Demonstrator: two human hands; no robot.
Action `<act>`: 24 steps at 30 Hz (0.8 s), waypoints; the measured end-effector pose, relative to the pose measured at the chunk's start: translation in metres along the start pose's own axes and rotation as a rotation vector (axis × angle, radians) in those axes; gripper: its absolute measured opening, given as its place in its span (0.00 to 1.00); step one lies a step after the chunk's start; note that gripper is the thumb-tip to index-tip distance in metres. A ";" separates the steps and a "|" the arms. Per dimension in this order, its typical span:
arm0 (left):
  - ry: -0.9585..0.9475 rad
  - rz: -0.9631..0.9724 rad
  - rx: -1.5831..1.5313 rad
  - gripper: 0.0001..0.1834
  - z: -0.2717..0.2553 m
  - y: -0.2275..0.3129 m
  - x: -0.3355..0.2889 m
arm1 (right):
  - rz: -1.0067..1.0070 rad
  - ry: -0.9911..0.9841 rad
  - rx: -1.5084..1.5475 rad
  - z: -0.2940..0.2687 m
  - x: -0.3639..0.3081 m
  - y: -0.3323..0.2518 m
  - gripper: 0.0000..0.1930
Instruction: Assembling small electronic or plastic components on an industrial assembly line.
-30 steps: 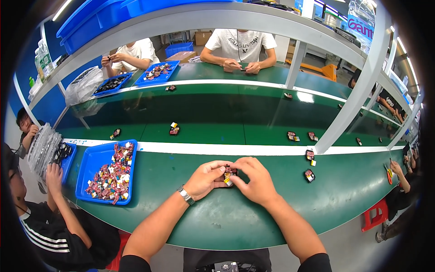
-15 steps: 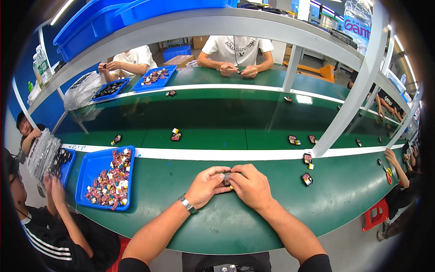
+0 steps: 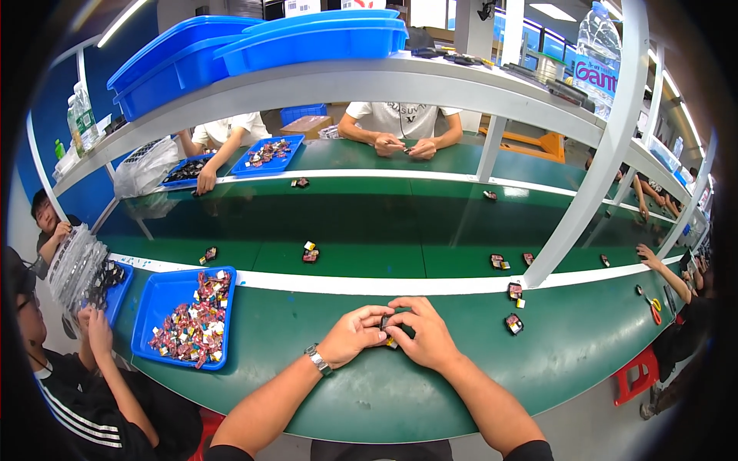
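Observation:
Both my hands meet over the green bench, fingertips closed around a small black part (image 3: 385, 322) with a yellow-and-white piece showing below it. My left hand (image 3: 347, 336), with a metal watch on the wrist, grips it from the left. Thumb and fingers of my right hand (image 3: 423, 335) pinch it from the other side. Most of the part is hidden by my fingers. To the right lie two similar black-and-red parts with light tabs: one part (image 3: 513, 324) on the bench, another part (image 3: 515, 291) at the white strip.
At my left stands a blue tray (image 3: 163, 301) heaped with small red, white and yellow pieces (image 3: 188, 329). Beyond the white strip (image 3: 369, 285), several parts lie on the green belt (image 3: 361, 261). A slanted metal post (image 3: 573, 192) rises at right, near scissors (image 3: 654, 309). Co-workers sit around.
The view has tipped upward slightly, so the bench appears lower. My fingers have shifted a little on the part. Across the belt, the co-worker at left has reached an arm down to the belt edge.

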State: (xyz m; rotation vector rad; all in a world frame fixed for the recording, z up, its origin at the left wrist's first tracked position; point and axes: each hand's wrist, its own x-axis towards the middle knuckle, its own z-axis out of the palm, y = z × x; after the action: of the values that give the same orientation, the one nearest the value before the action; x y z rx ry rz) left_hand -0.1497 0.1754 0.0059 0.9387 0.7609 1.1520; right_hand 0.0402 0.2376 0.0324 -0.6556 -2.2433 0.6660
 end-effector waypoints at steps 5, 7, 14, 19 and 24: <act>0.039 -0.059 -0.025 0.21 -0.004 -0.003 -0.001 | 0.026 -0.080 0.057 -0.002 0.000 0.003 0.05; 0.027 -0.060 -0.029 0.20 0.000 -0.003 0.000 | 0.023 -0.120 0.100 -0.009 -0.002 0.003 0.04; 0.032 -0.029 -0.147 0.16 -0.002 -0.003 -0.001 | -0.024 -0.031 0.107 -0.003 -0.002 -0.001 0.05; 0.020 0.014 -0.176 0.16 0.000 -0.006 -0.002 | -0.034 -0.020 0.087 -0.004 -0.003 -0.003 0.05; 0.003 -0.033 -0.243 0.16 -0.001 -0.006 -0.001 | -0.021 0.045 0.063 -0.002 -0.006 -0.004 0.05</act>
State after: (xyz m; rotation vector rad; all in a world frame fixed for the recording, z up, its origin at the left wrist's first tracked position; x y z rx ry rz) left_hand -0.1482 0.1742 -0.0003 0.7193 0.6207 1.1873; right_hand 0.0439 0.2315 0.0333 -0.6090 -2.1753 0.7021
